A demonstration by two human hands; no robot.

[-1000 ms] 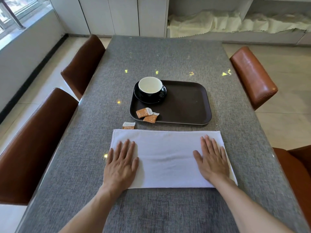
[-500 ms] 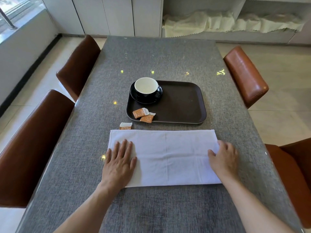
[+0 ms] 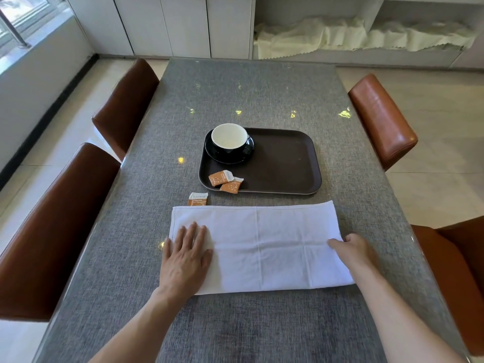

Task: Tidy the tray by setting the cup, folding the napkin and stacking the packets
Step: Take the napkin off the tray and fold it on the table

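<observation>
A white napkin (image 3: 264, 247), folded into a long rectangle, lies flat on the grey table in front of the dark brown tray (image 3: 288, 166). My left hand (image 3: 187, 258) rests flat and spread on the napkin's left end. My right hand (image 3: 352, 251) curls at the napkin's right edge, thumb on top of the cloth. A black cup with a white inside (image 3: 230, 140) stands on a black saucer in the tray's far left corner. Two orange packets (image 3: 226, 180) overlap in the tray's near left corner. A third packet (image 3: 198, 199) lies on the table just outside the tray.
The grey table (image 3: 248, 87) has brown leather chairs on both sides: two on the left (image 3: 65, 218) and two on the right (image 3: 382, 119). White cabinets and a shelf with pale cloth (image 3: 361, 35) stand beyond the far end.
My right hand has slid from lying flat on the napkin to its right edge and curled there. My left hand stays flat on the left end.
</observation>
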